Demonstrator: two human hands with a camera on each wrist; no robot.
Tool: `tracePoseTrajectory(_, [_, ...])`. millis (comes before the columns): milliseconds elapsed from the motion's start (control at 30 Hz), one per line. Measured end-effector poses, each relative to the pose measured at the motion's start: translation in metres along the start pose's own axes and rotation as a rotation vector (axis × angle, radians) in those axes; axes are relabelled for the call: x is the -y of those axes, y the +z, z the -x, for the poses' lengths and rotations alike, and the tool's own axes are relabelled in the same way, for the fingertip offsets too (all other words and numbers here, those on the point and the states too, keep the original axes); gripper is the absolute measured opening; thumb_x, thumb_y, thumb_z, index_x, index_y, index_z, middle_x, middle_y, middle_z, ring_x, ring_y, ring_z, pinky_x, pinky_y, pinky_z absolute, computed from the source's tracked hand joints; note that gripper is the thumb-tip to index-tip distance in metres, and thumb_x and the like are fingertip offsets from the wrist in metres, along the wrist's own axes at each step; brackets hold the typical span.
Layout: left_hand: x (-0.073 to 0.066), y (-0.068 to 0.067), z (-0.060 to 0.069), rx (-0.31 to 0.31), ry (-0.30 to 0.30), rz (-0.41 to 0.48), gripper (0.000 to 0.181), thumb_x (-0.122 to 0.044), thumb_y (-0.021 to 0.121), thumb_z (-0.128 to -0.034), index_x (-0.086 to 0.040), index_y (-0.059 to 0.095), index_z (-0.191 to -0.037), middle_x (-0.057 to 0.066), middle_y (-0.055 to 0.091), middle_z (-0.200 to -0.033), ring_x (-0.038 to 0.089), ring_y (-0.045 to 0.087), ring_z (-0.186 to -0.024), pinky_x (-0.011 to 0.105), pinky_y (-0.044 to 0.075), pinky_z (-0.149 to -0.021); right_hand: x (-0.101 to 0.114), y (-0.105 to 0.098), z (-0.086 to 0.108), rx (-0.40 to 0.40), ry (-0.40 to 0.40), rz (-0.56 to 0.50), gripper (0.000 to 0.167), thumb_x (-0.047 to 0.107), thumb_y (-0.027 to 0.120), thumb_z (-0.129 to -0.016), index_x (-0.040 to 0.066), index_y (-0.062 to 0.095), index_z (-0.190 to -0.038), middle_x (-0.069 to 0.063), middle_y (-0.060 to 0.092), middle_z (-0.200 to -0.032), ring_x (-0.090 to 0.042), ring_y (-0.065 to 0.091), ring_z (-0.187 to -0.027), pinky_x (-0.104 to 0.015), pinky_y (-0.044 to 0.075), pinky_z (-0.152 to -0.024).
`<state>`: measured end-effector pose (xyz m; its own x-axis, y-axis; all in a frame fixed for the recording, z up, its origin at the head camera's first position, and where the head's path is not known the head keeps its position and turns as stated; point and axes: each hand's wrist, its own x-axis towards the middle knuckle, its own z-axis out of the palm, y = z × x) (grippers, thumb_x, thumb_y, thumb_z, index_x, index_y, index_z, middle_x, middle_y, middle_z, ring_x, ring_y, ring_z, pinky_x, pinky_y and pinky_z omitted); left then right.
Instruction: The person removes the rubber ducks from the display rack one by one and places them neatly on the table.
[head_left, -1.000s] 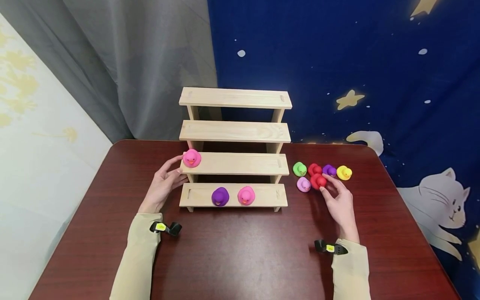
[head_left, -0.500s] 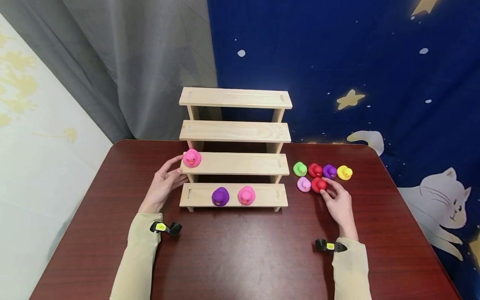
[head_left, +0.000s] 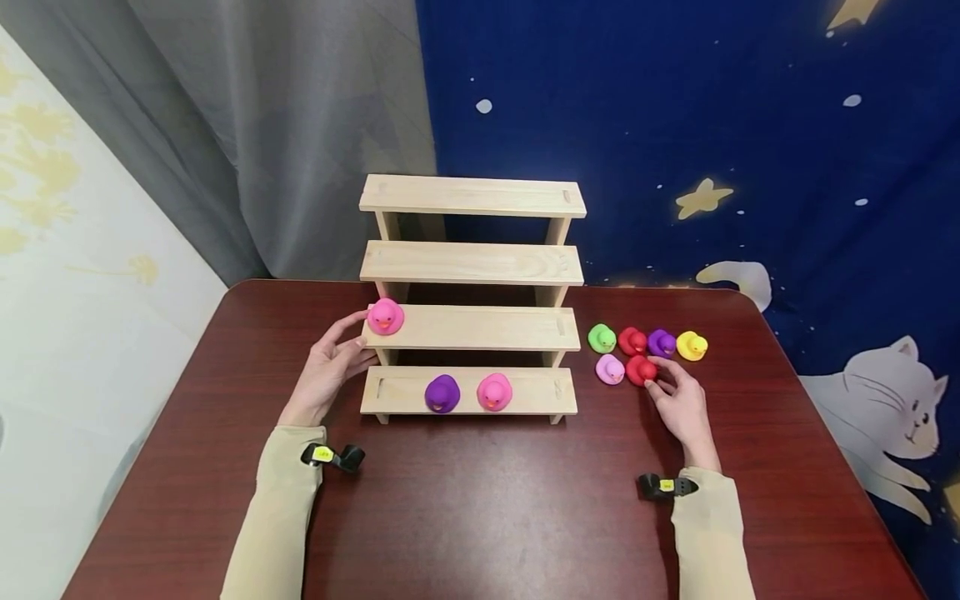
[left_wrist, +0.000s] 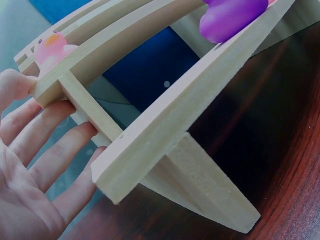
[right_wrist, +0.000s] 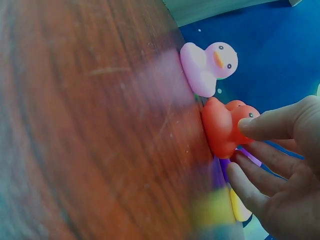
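Note:
My right hand [head_left: 681, 408] holds the nearer red rubber duck [head_left: 641, 371] at the table's right; in the right wrist view the thumb lies against that duck's head [right_wrist: 245, 120], fingers behind it. A light pink duck [head_left: 610, 370] sits just left of it. My left hand [head_left: 322, 371] touches the left end of a wooden tiered rack [head_left: 480, 327] at the second tier from the bottom. Its fingers extend to the side post [left_wrist: 90, 107], beside a hot pink duck [head_left: 386, 317]. On the lowest tier sit a purple duck [head_left: 442, 394] and a pink duck [head_left: 495, 392].
Behind the held duck stand a green duck [head_left: 602, 338], another red duck [head_left: 632, 341], a purple duck [head_left: 662, 343] and a yellow duck [head_left: 692, 346]. The brown table [head_left: 480, 500] ends at a blue curtain [head_left: 637, 150] and a grey curtain [head_left: 315, 142].
The nearer red duck in my right hand has come slightly toward me, apart from the red duck behind it. My left hand and the ducks on the rack have stayed put.

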<state>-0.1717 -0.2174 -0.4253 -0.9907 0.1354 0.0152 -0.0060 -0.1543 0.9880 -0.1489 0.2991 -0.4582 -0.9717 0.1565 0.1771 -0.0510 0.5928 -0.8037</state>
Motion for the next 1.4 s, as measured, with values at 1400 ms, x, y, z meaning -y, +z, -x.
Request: tracePoseTrajectory(1400, [0.002, -0.001, 0.0, 0.014, 0.019, 0.01, 0.043, -0.016, 0.056, -0.0996, -0.015, 0.046, -0.142, 0.0, 0.07, -0.105, 0.016, 0.066, -0.1, 0.031, 0.052, -0.086, 0.073, 0.002, 0.009, -0.095, -0.207, 0.006, 0.039, -0.004, 0.075, -0.079, 0.0, 0.066, -0.117, -0.018, 0.061, -0.117, -0.033, 0.057, -0.1, -0.009, 0.039, -0.078])
